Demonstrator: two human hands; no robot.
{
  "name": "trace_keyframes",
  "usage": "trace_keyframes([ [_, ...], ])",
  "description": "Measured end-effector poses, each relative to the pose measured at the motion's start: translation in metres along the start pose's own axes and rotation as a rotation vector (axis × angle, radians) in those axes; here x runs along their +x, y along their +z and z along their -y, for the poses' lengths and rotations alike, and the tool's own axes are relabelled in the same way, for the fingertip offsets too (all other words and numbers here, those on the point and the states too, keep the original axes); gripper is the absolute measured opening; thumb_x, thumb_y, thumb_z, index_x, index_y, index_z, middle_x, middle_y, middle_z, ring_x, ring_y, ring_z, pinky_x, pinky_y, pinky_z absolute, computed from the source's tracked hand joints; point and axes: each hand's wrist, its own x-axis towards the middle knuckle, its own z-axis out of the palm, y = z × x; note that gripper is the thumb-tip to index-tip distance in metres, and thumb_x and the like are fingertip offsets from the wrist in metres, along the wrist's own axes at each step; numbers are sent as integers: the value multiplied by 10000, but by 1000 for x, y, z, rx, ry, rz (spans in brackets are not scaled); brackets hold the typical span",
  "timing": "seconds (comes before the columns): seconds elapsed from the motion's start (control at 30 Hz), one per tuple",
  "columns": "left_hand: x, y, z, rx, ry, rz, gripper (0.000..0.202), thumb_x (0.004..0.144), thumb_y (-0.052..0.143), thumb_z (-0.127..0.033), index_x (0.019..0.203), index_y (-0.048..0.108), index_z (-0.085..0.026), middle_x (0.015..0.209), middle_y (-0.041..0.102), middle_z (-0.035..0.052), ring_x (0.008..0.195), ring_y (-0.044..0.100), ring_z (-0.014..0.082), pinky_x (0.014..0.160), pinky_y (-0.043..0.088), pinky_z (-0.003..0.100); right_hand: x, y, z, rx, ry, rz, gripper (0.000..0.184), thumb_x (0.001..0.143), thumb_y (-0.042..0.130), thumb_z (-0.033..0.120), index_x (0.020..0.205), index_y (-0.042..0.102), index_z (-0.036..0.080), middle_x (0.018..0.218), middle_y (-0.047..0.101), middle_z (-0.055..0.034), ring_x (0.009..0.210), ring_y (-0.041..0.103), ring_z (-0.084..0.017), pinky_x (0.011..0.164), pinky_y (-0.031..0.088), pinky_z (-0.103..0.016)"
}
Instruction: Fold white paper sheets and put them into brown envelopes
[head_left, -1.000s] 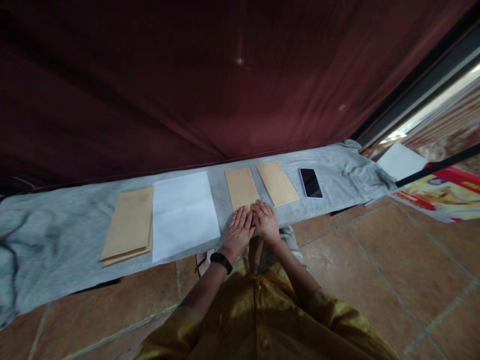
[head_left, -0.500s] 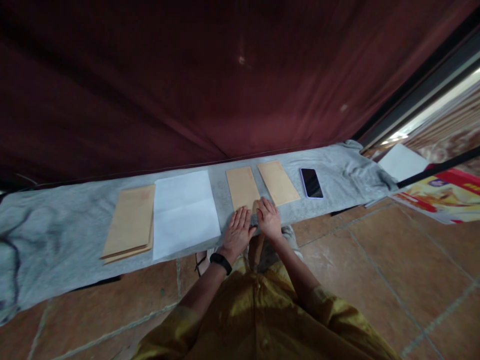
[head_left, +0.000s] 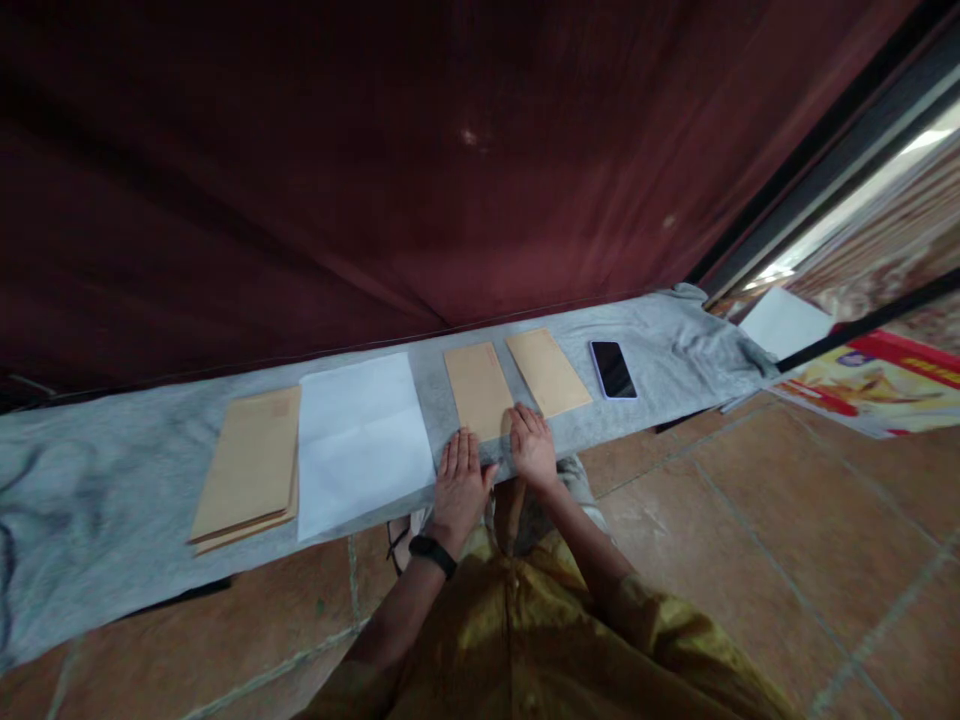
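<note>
A brown paper envelope (head_left: 478,388) lies flat on the grey cloth, between a sheet of white paper and a second brown envelope (head_left: 548,371). My left hand (head_left: 460,486) rests palm down by its near left corner, fingers stretched and a dark band on the wrist. At the near right corner, my right hand (head_left: 533,446) has its slightly bent fingertips on or beside the envelope's edge; its thumb is hidden. Neither hand lifts anything. The white paper sheet (head_left: 364,440), with faint fold creases, lies left of my left hand.
A stack of brown envelopes (head_left: 247,458) lies further left. A phone (head_left: 613,370) in a purple case sits to the right. The grey cloth (head_left: 97,470) covers a narrow bench before a dark red curtain (head_left: 337,180). A printed colourful box or sheet (head_left: 870,382) stands at far right.
My left hand has slid back off the envelope's near edge, and my right hand has shifted slightly at its near corner. The whole view has shifted a little.
</note>
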Motion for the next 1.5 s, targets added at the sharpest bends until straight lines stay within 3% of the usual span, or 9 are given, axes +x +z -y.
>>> trace_keyframes([
  [0.13, 8, -3, 0, -24, 11, -27, 553, 1007, 362, -330, 1480, 417, -49, 1563, 408, 201, 1486, 332, 298, 1206, 318, 509, 0, 0, 1, -29, -2, -16, 433, 997, 398, 182, 1393, 565, 129, 1433, 570, -146, 1342, 492, -272, 1149, 357, -446],
  [0.27, 26, -2, -3, -66, 114, 2, 533, 1010, 314, -257, 1504, 392, -71, 1561, 430, 158, 1485, 341, 247, 1225, 307, 452, -1, 0, 2, -38, -6, -13, 441, 989, 397, 169, 1398, 555, 133, 1442, 563, -139, 1358, 477, -263, 1154, 349, -434],
  [0.53, 53, 10, -11, -44, 169, 67, 544, 992, 316, -260, 1503, 416, -103, 1568, 430, 118, 1493, 323, 242, 1240, 252, 453, -1, 0, 3, -47, -6, 22, 464, 978, 398, 164, 1421, 535, 140, 1460, 548, -140, 1382, 455, -255, 1171, 323, -440],
  [0.77, 53, 9, -10, 3, 90, 54, 559, 1006, 310, -310, 1517, 397, -100, 1592, 381, 123, 1504, 298, 254, 1242, 225, 465, -1, -2, 4, -28, 2, 22, 468, 980, 398, 176, 1424, 526, 104, 1456, 549, -157, 1391, 446, -269, 1174, 331, -451],
  [1.23, 37, 10, 0, -9, -34, -90, 584, 985, 387, -369, 1463, 460, -41, 1533, 449, 204, 1464, 373, 309, 1211, 291, 490, -1, -1, 4, 1, 2, 1, 439, 997, 384, 176, 1397, 548, 97, 1460, 546, -160, 1387, 459, -270, 1183, 336, -466],
  [1.5, 37, 7, -3, -12, -40, -81, 583, 967, 412, -323, 1472, 443, -35, 1553, 415, 208, 1478, 347, 310, 1217, 281, 503, 4, -7, 5, 103, -193, 101, 385, 988, 458, 209, 1339, 607, 157, 1440, 578, -106, 1388, 469, -223, 1200, 328, -441],
])
